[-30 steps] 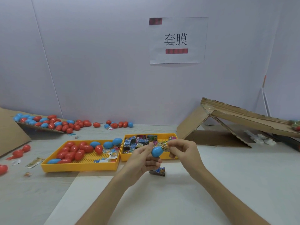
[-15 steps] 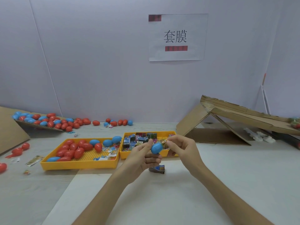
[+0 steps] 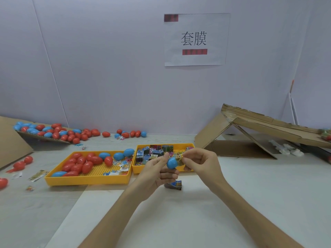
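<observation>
My left hand (image 3: 157,173) grips a blue plastic egg (image 3: 171,163) between thumb and fingers, held above the table in front of the trays. My right hand (image 3: 200,162) pinches a printed film sleeve (image 3: 179,158) that sits over the egg's right end. Behind the hands, the right yellow tray (image 3: 186,145) holds several folded printed sleeves. The left yellow tray (image 3: 86,179) holds several red and blue eggs and small packets. One loose printed sleeve (image 3: 174,184) lies on the white sheet just under my hands.
Many red and blue eggs (image 3: 59,133) lie on a cardboard ramp and along the back wall at left. A folded cardboard chute (image 3: 250,127) stands at right. Loose eggs (image 3: 19,164) and scraps lie at far left. A paper sign (image 3: 196,39) hangs on the wall.
The sleeve has slid slightly further onto the blue egg as my right hand works it; both hands stay almost in the same place.
</observation>
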Available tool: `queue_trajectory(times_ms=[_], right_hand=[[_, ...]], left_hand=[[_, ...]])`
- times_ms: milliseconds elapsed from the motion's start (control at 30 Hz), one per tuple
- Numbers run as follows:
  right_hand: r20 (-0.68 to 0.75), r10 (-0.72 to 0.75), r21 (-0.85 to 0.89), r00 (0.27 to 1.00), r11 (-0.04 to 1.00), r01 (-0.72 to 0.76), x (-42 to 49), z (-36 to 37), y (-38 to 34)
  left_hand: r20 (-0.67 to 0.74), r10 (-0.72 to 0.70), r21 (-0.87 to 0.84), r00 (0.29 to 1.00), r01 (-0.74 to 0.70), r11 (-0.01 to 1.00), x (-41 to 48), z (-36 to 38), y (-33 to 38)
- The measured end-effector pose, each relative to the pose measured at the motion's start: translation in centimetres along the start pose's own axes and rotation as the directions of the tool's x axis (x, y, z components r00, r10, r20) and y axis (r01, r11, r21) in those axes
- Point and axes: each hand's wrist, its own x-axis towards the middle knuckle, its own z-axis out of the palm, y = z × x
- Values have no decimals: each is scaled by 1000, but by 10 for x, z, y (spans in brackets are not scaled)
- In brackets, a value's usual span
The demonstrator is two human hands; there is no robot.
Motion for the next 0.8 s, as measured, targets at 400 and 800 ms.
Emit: queue_trajectory(times_ms=[400,800], right_hand=[[70,125,-1,990,992,-125,2,3,0],[140,254,107,957,957,-270,1,3,2]], left_hand=[[-41,42,48,998,-40,998,0,1,-2],[-51,67,96,996,-62,993,-1,2,-2]])
